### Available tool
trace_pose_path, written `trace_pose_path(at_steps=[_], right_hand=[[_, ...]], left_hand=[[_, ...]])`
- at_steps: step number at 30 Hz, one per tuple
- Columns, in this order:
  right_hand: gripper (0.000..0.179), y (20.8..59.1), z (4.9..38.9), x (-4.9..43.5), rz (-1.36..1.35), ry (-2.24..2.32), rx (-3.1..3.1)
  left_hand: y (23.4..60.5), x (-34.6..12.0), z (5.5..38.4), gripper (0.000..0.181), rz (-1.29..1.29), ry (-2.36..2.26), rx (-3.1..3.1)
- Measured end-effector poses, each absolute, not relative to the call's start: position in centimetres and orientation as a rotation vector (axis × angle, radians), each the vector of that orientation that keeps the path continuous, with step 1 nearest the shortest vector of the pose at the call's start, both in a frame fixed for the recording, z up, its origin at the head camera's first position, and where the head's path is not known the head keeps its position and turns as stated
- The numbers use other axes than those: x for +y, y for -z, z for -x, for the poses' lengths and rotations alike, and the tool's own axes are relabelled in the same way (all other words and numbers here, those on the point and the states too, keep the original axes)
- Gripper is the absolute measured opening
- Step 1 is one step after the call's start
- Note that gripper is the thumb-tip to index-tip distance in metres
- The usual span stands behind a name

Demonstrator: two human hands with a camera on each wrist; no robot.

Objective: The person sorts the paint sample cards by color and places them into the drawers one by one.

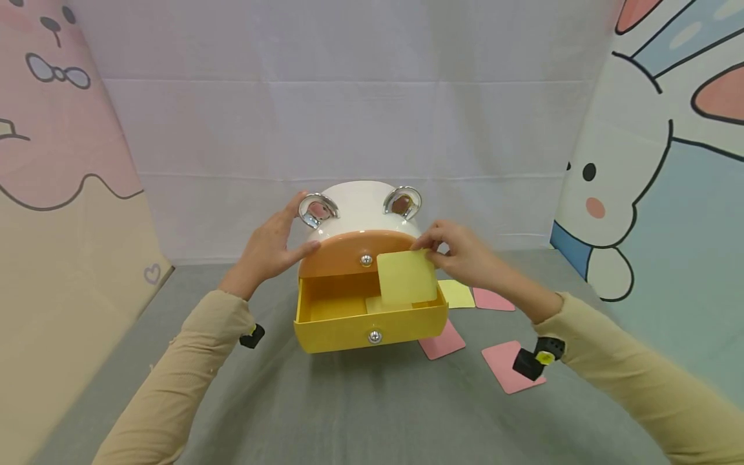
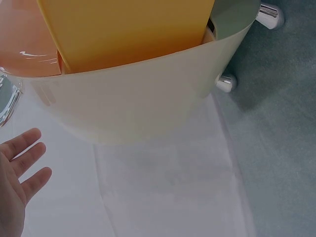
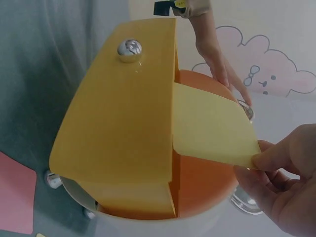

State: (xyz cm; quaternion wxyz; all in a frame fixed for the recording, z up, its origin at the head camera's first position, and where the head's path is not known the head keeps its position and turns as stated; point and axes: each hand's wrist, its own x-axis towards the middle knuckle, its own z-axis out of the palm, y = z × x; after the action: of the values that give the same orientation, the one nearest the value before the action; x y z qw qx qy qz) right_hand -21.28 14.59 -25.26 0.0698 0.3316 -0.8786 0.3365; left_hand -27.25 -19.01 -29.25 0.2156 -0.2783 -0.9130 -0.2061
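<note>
A rounded white storage box (image 1: 360,197) with two silver ear-shaped rings stands on the table. Its lower yellow drawer (image 1: 337,334) is pulled out, while the orange upper drawer (image 1: 331,256) is closed. My right hand (image 1: 459,250) pinches a yellow square card (image 1: 407,278) by its upper corner, the lower part dipping into the yellow drawer. In the right wrist view, thumb and fingers grip the corner of that card (image 3: 212,123). Another yellow card (image 1: 380,306) lies inside the drawer. My left hand (image 1: 270,248) rests at the box's left side with fingers spread, near the left ear.
Pink cards (image 1: 510,367) and a yellow card (image 1: 456,294) lie on the grey cloth right of the box. One pink card (image 1: 443,342) is partly under the drawer's front corner. A white cloth wall (image 1: 360,116) stands behind, with cartoon panels at both sides.
</note>
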Motion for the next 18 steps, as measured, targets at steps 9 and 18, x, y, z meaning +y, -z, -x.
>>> trace_pose_path(at_steps=[9,18], right_hand=[[0.022,27.4,20.9,12.0,-1.021,-1.064,-2.642],[0.021,29.6,20.8,10.7,-1.05,-1.083,-2.624]], left_hand=[[29.3,-19.0,27.2,0.086,0.772,0.57,-2.526],[29.3,-19.0,27.1,0.086,0.769,0.568,-2.525]])
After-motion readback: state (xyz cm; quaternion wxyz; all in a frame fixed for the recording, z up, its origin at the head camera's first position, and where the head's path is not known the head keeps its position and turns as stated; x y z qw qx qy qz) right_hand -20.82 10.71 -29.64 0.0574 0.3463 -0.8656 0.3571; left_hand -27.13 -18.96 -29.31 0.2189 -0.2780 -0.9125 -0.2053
